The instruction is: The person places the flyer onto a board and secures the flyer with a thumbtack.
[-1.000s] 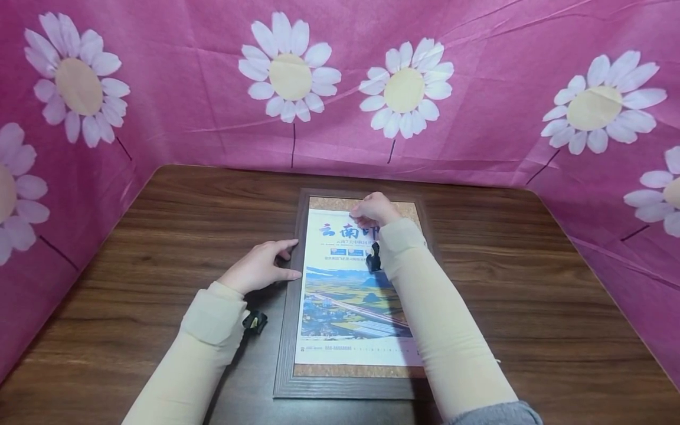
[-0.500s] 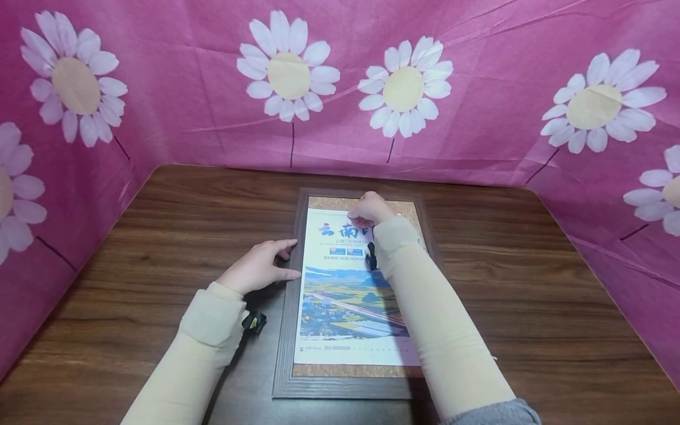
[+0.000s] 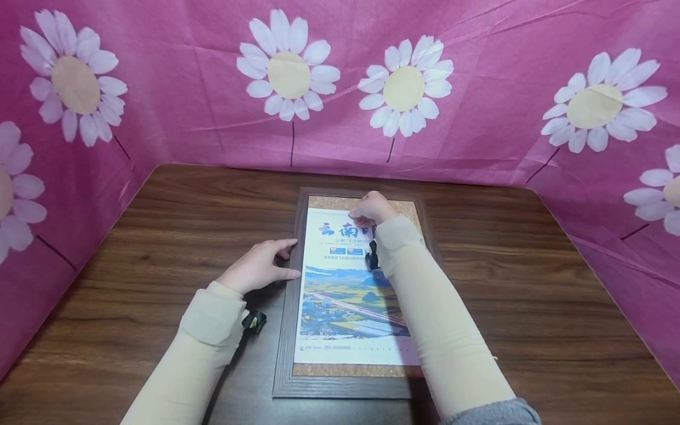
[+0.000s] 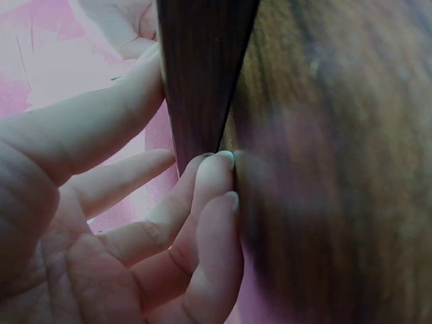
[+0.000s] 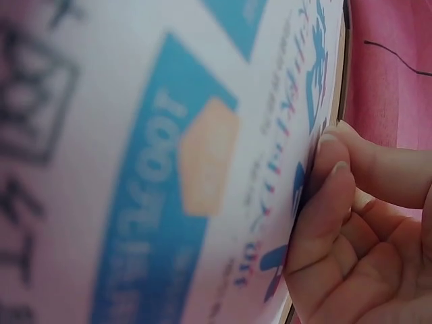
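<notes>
A printed poster (image 3: 345, 307) with blue lettering and a landscape picture lies on a cork board (image 3: 340, 370), inside a dark wooden frame (image 3: 284, 360). My left hand (image 3: 257, 267) rests against the frame's left side. In the left wrist view, its thumb (image 4: 108, 118) touches the frame's side and its other fingers bend at the lower edge. My right hand (image 3: 374, 208) lies over the poster's top edge. Its fingers are curled, with the tips close together against the paper in the right wrist view; anything between them is hidden. My right forearm covers the poster's right part.
The frame lies flat on a dark wood-grain table (image 3: 510, 283). Behind and at both sides hangs a pink cloth (image 3: 345, 141) with white daisies. Small black devices are strapped at both wrists, over pale sleeves (image 3: 180, 366).
Both hands keep nearly the same places. The right hand shifted very slightly left between one second and half a second ago, together with a small shift of the whole view.
</notes>
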Tool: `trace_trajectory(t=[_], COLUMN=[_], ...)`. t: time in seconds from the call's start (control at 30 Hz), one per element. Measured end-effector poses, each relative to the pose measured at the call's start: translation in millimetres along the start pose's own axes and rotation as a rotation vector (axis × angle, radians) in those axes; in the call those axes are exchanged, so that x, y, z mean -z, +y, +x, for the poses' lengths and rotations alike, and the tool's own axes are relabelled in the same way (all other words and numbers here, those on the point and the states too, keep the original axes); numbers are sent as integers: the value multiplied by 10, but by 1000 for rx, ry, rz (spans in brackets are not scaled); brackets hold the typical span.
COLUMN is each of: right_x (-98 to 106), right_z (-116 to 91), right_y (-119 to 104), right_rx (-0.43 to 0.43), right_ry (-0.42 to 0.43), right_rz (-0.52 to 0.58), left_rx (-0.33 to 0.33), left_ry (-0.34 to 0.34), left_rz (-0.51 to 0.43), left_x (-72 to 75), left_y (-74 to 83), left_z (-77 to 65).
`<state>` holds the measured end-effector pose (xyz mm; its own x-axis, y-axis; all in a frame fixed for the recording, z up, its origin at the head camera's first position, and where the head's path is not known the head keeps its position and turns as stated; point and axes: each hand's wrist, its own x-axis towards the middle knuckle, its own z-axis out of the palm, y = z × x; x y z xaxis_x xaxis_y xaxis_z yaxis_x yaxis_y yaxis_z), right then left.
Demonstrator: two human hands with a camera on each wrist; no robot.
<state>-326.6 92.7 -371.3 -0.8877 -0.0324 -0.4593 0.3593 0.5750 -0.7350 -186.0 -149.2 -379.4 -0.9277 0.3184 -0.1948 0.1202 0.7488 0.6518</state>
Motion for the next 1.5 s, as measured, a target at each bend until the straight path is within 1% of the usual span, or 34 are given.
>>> trace_trajectory(t=[0.27,0.43,0.5,0.73,0.97,1.03,1.1,1.17,1.37,1.43,1.5], right_x=[-20,-10,-5,15,45,56,69,90,250,319,378], right_z=[8,2,-12,-25,-15,-22,-38,-57,-147,-199,-277], right_y=[-4,24,27,43,90,94,100,117,236,269,283], right_rx=[-17,-61,-65,-34,25,28,27,46,160,191,231], right_ry=[48,88,93,84,32,13,-10,-53,-256,-280,-263], right_rz=[-70,-71,-58,-33,-48,-41,-20,4,148,192,187], left_rx=[-13,-7,-7,-12,-14,-14,-15,-14,-15,-18,-19], left_ry=[-4,-4,-5,-9,-12,-12,-11,-11,-18,-15,-3], left_rz=[4,2,0,-7,-2,-2,1,5,2,3,8], left_x=[10,-7,-11,-11,1,9,13,12,-9,-12,-12], left_y=[10,8,4,-2,-8,-6,-8,-18,-39,-46,-55], left_z=[7,2,1,-7,19,31,42,47,35,29,17])
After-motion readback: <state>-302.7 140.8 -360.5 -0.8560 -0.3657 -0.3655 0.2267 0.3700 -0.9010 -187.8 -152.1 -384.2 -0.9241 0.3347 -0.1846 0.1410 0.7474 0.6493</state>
